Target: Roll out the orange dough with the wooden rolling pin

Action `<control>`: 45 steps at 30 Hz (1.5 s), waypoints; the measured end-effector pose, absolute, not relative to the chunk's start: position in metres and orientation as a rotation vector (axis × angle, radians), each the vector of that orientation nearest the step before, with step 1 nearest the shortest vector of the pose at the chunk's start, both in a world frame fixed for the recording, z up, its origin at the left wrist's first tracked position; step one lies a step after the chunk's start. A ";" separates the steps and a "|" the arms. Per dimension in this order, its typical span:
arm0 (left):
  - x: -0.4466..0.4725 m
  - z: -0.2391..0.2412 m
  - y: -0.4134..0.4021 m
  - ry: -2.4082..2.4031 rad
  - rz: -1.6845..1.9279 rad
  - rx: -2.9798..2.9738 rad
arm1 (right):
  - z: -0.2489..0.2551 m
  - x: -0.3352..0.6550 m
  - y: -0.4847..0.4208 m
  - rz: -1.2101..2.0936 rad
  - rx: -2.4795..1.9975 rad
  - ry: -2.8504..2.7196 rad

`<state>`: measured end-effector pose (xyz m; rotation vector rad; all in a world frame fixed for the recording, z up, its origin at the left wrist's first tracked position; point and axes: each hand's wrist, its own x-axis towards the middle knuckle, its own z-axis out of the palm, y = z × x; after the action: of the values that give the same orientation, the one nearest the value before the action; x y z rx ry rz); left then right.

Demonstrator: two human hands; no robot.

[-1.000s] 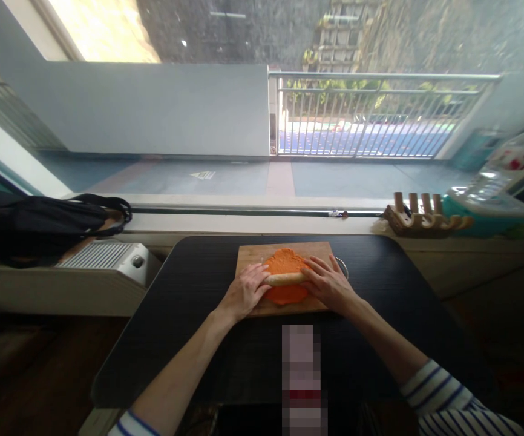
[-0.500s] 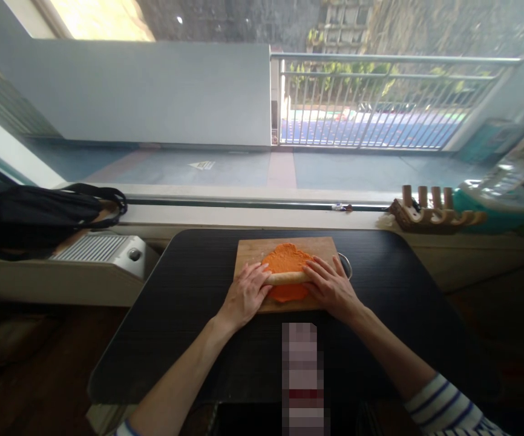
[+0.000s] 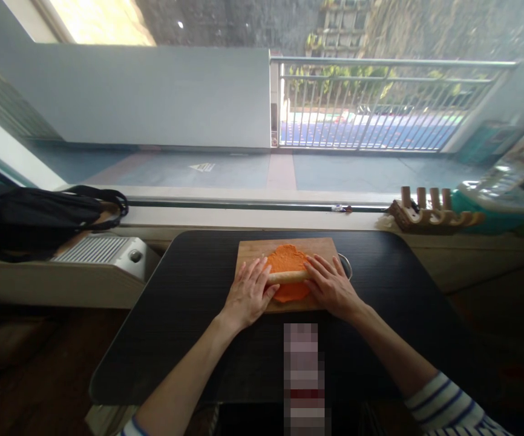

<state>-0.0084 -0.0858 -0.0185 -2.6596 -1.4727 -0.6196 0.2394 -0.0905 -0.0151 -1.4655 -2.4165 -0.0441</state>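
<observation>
A pale wooden rolling pin (image 3: 288,277) lies crosswise over a flattened sheet of orange dough (image 3: 284,258). The sheet shows both beyond the pin and on my side of it. Under the dough is a wooden cutting board (image 3: 252,248). My left hand (image 3: 245,298) presses on the pin's left end, fingers over it and thumb on the near side. At the other end my right hand (image 3: 335,289) rests the same way, its fingers reaching onto the dough's right edge. Both ends of the pin are hidden under my hands.
The board sits on a black table (image 3: 171,339). A round metal rim (image 3: 347,265) shows beside the board, behind my right hand. On the windowsill stand a wooden rack (image 3: 425,212) and a teal container (image 3: 498,209). A black bag (image 3: 39,218) lies at left, near a white radiator (image 3: 108,251).
My left hand has shifted slightly, its fingers now straighter and reaching farther forward. The rolling pin's left end sits a little farther from me. My right hand has barely moved.
</observation>
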 end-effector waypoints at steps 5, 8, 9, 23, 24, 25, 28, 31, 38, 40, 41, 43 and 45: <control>-0.004 -0.013 -0.072 -1.625 -0.511 -2.656 | -0.013 0.236 -0.077 -0.017 -1.550 -2.392; -0.004 -0.013 -0.077 -1.603 -0.507 -2.670 | -0.014 0.236 -0.085 -0.008 -1.534 -2.401; -0.005 -0.014 -0.081 -1.590 -0.519 -2.675 | -0.014 0.237 -0.088 -0.010 -1.524 -2.404; -0.001 -0.011 -0.078 -1.619 -0.492 -2.633 | -0.014 0.232 -0.088 -0.069 -1.612 -2.393; -0.002 -0.012 -0.083 -1.612 -0.478 -2.636 | -0.015 0.233 -0.093 -0.074 -1.606 -2.400; -0.003 -0.012 -0.086 -1.609 -0.460 -2.638 | -0.015 0.233 -0.097 -0.077 -1.606 -2.406; -0.002 -0.011 -0.087 -1.620 -0.411 -2.625 | -0.014 0.233 -0.096 -0.057 -1.640 -2.409; 0.001 -0.008 -0.076 -1.656 -0.376 -2.589 | -0.011 0.229 -0.084 -0.020 -1.698 -2.410; 0.002 -0.008 -0.073 -1.663 -0.370 -2.570 | -0.010 0.227 -0.082 -0.036 -1.735 -2.405; 0.001 -0.009 -0.076 -1.648 -0.369 -2.581 | -0.011 0.228 -0.086 -0.059 -1.715 -2.410; 0.001 -0.008 -0.077 -1.647 -0.366 -2.585 | -0.012 0.229 -0.087 -0.062 -1.714 -2.412; 0.001 -0.007 -0.074 -1.658 -0.352 -2.585 | -0.011 0.229 -0.084 -0.045 -1.727 -2.422; 0.002 -0.005 -0.067 -1.677 -0.333 -2.581 | -0.009 0.228 -0.077 -0.024 -1.752 -2.427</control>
<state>0.0020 -0.0673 -0.0050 -2.5805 -1.6766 -0.3332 0.2279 -0.0773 -0.0086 -1.7516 -2.4271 -0.0236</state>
